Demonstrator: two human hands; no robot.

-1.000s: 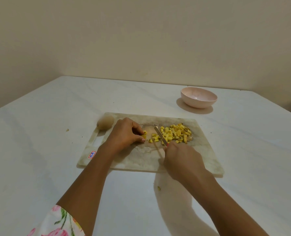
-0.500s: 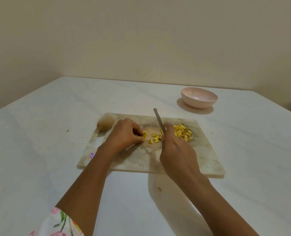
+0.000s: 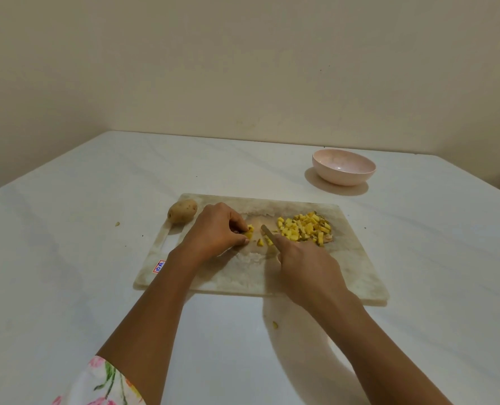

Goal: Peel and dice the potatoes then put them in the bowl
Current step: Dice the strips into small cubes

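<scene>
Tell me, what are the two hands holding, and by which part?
The left hand pinches a small potato piece at its left end; the right hand grips the knife by its handle, hidden in the fist.

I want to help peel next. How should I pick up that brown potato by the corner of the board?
Take the potato round its middle, across its short width, coming from above and from the left. It lies on its side at the cutting board's far left corner, open on that side, while the left hand, pinching a potato piece, sits close on its right.
</scene>
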